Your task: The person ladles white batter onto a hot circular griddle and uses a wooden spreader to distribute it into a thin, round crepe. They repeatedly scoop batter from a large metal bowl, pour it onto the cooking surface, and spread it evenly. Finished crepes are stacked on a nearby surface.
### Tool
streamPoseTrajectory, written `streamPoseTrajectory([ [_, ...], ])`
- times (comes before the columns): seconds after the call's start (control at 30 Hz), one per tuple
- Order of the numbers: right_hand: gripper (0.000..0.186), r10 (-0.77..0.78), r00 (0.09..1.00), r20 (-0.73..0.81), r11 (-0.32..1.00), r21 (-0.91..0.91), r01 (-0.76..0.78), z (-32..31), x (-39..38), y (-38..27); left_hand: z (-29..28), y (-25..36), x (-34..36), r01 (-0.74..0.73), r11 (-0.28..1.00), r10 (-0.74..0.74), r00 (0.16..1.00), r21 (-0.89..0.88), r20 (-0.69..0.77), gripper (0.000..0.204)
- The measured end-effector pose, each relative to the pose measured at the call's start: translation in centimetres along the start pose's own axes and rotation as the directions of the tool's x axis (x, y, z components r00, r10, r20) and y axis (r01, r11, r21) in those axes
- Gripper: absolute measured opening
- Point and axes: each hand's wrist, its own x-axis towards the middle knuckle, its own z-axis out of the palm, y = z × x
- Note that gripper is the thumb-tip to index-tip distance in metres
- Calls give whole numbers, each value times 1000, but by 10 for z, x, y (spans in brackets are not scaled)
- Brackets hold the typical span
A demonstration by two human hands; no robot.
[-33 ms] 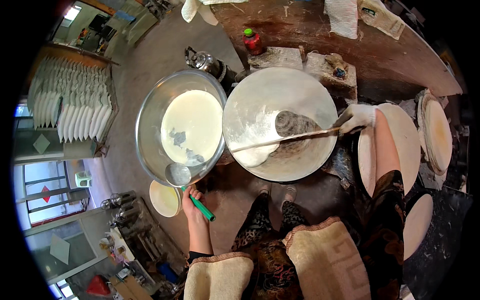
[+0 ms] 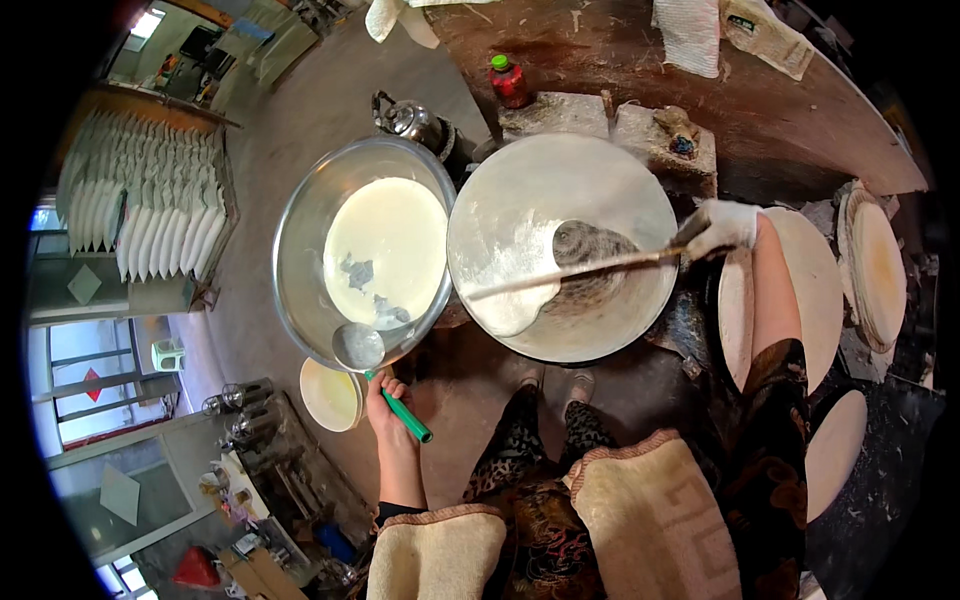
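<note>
My left hand [image 2: 391, 402] is closed round the green handle of a metal ladle [image 2: 358, 347]. The ladle's bowl rests at the near rim of a large steel basin [image 2: 292, 290], which holds pale cream batter [image 2: 385, 240]. To the right of the basin is a round griddle [image 2: 620, 190], with a white pool of batter [image 2: 512, 308] at its near left and a dark bare patch around the middle. My right hand [image 2: 725, 228], in a white glove, grips a long thin spreading stick [image 2: 600, 265] by its right end. The stick lies across the griddle, its far tip over the batter.
A pale bucket [image 2: 331, 395] stands below the basin. Beyond are a metal flask [image 2: 412, 122] and a red jar with a green lid [image 2: 509, 84]. Round pale flat sheets [image 2: 795, 290] lie at the right, with a stack of more [image 2: 875, 265] farther out.
My right hand and its end of the stick have shifted slightly right and away from me. My left hand and the ladle stay in place.
</note>
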Motion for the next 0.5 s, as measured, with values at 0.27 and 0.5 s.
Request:
streamPoseTrajectory([
  [0.27,40,276,948,161,956,54,-288,2,48,-87,0,-7,-4,93,992,-88,995,-89,49,24],
  [0.5,44,1,995,100,995,-96,9,-35,27,-16,-1,-4,-21,114,981,-100,990,-157,96,26],
])
